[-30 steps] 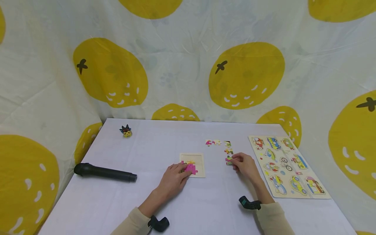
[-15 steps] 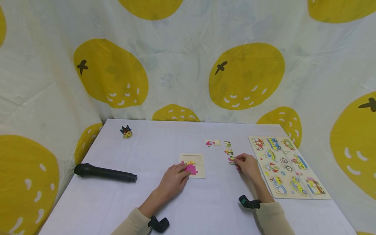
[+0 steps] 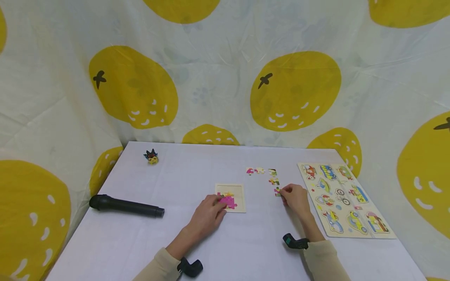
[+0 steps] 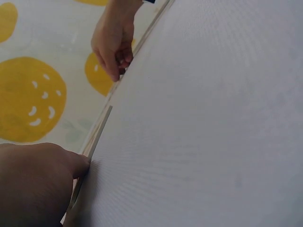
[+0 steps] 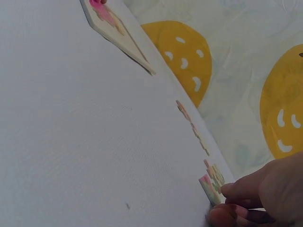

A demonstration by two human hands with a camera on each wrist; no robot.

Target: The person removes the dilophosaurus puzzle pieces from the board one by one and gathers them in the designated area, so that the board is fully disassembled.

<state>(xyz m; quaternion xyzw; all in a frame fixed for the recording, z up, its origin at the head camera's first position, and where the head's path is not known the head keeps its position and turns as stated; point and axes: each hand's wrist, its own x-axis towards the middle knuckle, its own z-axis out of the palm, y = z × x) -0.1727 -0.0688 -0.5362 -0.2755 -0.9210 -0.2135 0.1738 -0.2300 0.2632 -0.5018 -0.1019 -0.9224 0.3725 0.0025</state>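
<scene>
My right hand (image 3: 294, 198) pinches a small green and pink jigsaw piece (image 3: 277, 192) at its right edge, low over the white table. In the right wrist view, thumb and fingers meet at the end of that jigsaw piece (image 5: 208, 185). The left hand (image 3: 206, 214) lies over the left side of a square wooden puzzle tray (image 3: 240, 191), its fingers touching the joined pink pieces (image 3: 229, 201) inside. Part of those pieces and the tray's left rim are covered by this hand. Seen from the left wrist, the thumb touches the tray's edge (image 4: 98, 135).
Behind the held piece lie loose jigsaw pieces (image 3: 272, 171) and a pair of pink and cream ones (image 3: 259, 170). A wooden vehicle puzzle board (image 3: 339, 195) is at the right. A black microphone (image 3: 126, 205) and a small figurine (image 3: 151, 156) are at the left.
The right hand has shifted slightly right with the jigsaw piece, which now looks turned and shows more pink and green. The left hand stays almost in place on the tray.
</scene>
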